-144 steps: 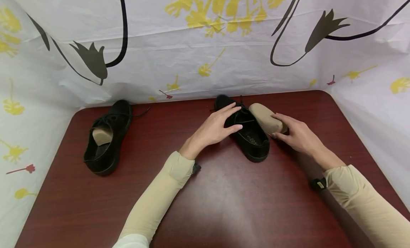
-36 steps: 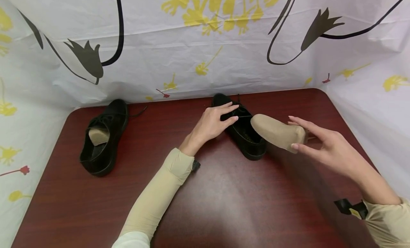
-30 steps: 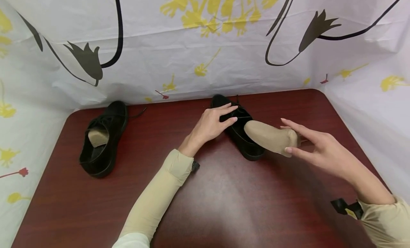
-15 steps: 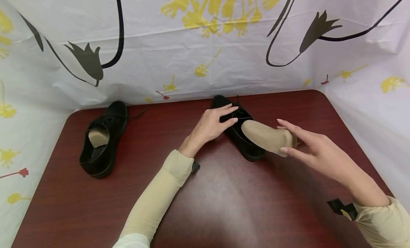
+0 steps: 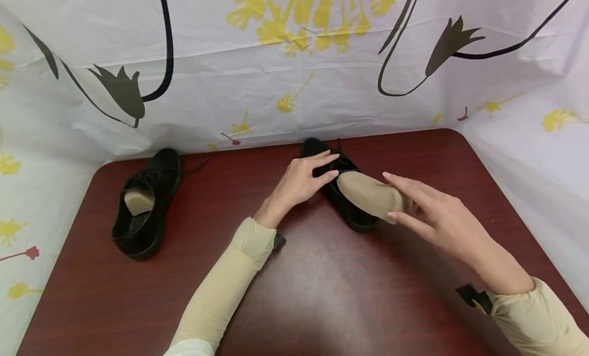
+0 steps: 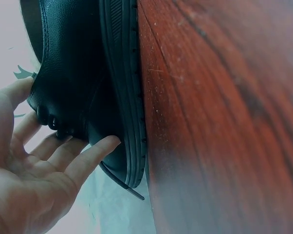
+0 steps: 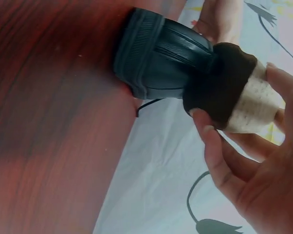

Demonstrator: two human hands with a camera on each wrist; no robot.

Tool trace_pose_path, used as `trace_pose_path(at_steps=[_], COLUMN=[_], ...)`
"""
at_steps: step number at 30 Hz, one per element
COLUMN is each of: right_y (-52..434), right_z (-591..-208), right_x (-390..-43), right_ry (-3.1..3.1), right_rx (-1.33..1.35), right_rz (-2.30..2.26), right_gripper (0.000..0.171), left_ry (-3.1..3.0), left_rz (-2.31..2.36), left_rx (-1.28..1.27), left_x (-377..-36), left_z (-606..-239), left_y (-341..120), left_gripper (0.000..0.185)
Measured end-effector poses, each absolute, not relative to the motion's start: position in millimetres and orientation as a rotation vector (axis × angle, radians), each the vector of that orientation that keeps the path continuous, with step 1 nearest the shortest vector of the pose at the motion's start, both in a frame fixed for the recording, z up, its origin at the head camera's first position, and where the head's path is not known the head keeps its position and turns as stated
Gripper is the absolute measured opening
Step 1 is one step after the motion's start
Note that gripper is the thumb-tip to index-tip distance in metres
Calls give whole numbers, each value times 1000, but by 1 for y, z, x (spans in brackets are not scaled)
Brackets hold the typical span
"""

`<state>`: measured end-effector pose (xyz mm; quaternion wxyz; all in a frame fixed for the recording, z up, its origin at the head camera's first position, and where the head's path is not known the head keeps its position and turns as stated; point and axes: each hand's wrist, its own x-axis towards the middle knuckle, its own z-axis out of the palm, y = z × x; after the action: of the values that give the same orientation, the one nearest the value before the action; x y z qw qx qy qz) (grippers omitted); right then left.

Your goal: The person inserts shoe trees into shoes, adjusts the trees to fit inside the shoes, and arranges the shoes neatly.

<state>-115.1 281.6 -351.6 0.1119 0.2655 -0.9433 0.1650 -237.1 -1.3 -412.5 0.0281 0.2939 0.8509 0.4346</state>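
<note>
The right hand (image 5: 437, 218) pinches the heel end of a tan foam shoe insert (image 5: 368, 195) between thumb and fingers, its toe end entering the black lace-up shoe (image 5: 342, 192) at the far middle of the dark red bench (image 5: 322, 294). The left hand (image 5: 299, 182) curls over that shoe's laced top, gripping it. Sliding goes best, I judge, with the insert low and aligned with the shoe. Well left of this shoe, a second black shoe (image 5: 142, 207) holds a tan insert (image 5: 138, 201).
</note>
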Motion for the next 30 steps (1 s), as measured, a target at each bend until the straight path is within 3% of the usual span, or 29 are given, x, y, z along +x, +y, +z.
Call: trace_pose_path(at_steps=[9, 19, 30], right_y=[277, 271, 270], right_z=[-359, -364, -365], right_x=[-122, -128, -132], right_ry=[-2716, -2718, -2706], right_rx=[794, 853, 894], right_rz=[554, 590, 628], right_gripper=[79, 97, 100], left_ry=[2629, 2646, 2678], left_rz=[1335, 1350, 1322], left_rx=[897, 915, 907], left_x=[-237, -237, -236], left_z=[-413, -414, -413], left_y=[-2, -1, 1], left_gripper=[46, 45, 44])
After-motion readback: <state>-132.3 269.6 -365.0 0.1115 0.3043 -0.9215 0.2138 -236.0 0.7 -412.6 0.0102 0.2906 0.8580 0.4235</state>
